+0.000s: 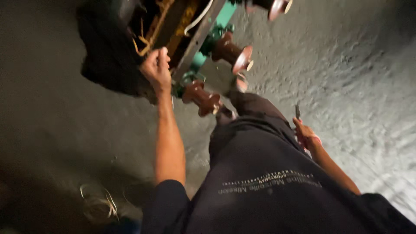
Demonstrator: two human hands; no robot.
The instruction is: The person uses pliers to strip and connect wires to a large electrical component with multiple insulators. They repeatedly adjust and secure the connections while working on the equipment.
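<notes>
My left hand (156, 67) reaches up to the edge of a dark machine housing (108, 52), its fingers curled around tan fibre strands or wire at the opening. Right beside it a grey bar with green brackets (203, 45) carries brown ribbed insulators (229, 52), another insulator (203, 99) lower down. My right hand (307, 134) hangs by my hip, closed around a slim dark tool with a pinkish handle (298, 113). My dark shirt and trousers fill the lower middle of the view.
Rough grey concrete floor (355, 73) spreads to the right and left. A loose coil of pale wire or strapping (97, 201) lies on the floor at the lower left. The scene is dim and blurred.
</notes>
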